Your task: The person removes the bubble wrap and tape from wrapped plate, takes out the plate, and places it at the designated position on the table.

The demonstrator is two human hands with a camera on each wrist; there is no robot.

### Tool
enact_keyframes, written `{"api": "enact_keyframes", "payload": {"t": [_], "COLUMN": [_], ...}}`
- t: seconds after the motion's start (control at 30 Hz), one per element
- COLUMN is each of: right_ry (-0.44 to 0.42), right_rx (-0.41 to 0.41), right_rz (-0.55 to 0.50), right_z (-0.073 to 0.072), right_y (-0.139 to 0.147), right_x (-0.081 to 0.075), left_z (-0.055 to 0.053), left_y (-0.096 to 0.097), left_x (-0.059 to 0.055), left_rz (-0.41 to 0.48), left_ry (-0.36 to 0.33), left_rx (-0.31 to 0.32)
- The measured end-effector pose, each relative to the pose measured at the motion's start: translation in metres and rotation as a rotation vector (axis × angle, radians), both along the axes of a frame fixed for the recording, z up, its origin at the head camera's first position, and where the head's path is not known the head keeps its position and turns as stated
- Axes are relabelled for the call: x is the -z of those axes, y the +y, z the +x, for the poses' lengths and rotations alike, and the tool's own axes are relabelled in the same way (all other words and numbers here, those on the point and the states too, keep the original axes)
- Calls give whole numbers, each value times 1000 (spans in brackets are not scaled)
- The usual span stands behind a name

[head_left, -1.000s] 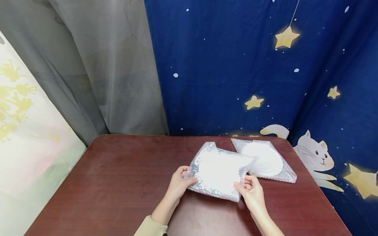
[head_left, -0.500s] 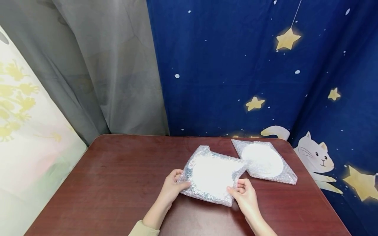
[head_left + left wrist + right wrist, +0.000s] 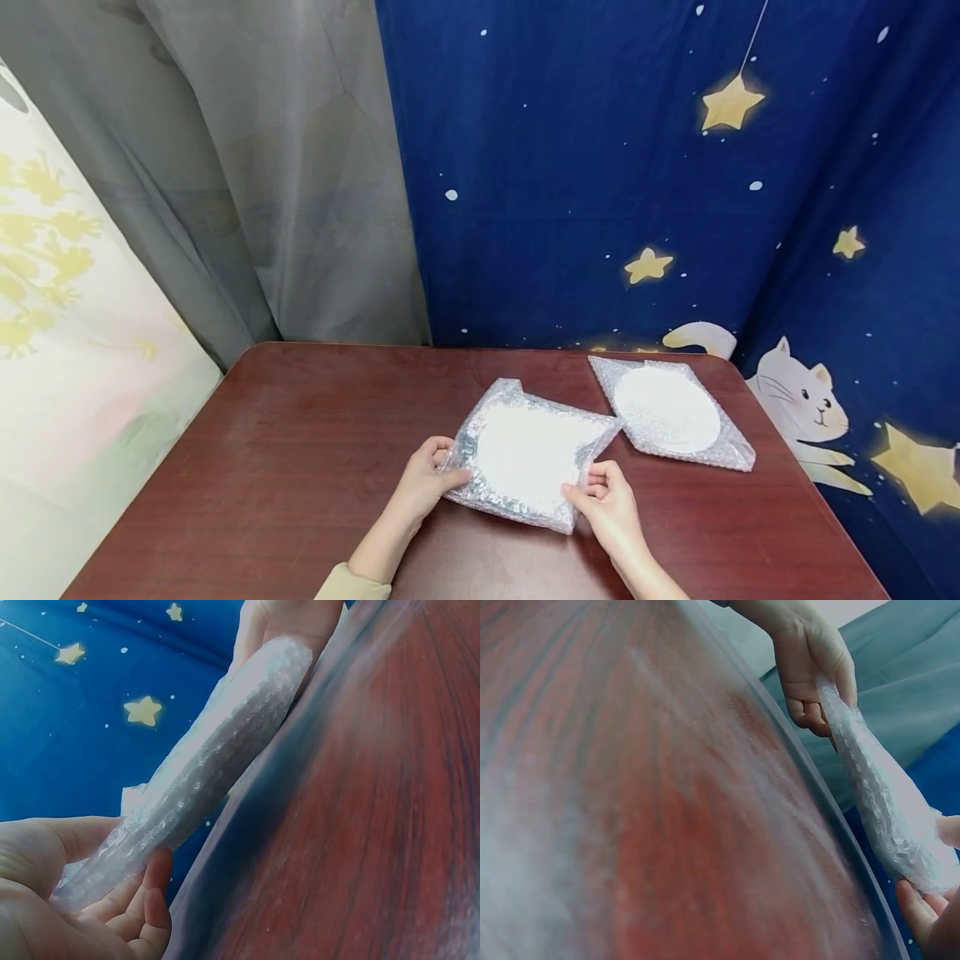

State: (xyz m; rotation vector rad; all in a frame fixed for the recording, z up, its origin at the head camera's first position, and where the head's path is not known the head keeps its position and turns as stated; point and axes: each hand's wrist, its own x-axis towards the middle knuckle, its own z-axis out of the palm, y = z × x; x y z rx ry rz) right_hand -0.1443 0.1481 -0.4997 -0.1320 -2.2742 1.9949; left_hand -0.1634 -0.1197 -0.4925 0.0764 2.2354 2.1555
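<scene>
A clear bubble-wrap package point(image 3: 525, 458) with a glaring white shape inside is held over the table's near middle, tilted. My left hand point(image 3: 420, 483) pinches its left edge, thumb on top and fingers beneath. At the lower right edge, my right hand point(image 3: 609, 508) grips it the same way. Seen edge-on in the left wrist view, the wrapped package point(image 3: 202, 757) is fairly thick and runs from the left palm up to the right hand point(image 3: 289, 622). In the right wrist view, the left hand point(image 3: 810, 660) holds the far end. Glare hides the contents' detail.
A second bubble-wrap package point(image 3: 667, 408), with a white round shape inside, lies at the back right of the dark red wooden table point(image 3: 322, 433). Its left edge is close to the held package's right corner. Behind the table hang a grey curtain point(image 3: 322, 183) and a blue starry curtain point(image 3: 540, 167).
Both hands have carried the held package left and nearer the body. It overlapped the second package before, and now only its right corner comes close to that one. The second package stays put.
</scene>
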Motion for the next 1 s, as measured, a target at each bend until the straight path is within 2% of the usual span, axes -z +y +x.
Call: {"api": "enact_keyframes", "payload": {"t": [0.17,0.37,0.7,1.0], "right_ry": [20,13,-11,-20], "right_rx": [-14,-21,-32,-35], "right_rz": [45,98,125,173], "right_z": [0,-2,-3,-4], "right_y": [-1,-1,-2,-2], "right_x": [2,6,11,12], "left_z": [-3,-4,-5,-8], "left_y": [-2,-5,-9,-12], "left_x": [3,8,12,16], "left_rz": [5,-7,-23,-25], "left_ry": [-56,-69,-64,-55], "left_rx": [-6,3,6,37]}}
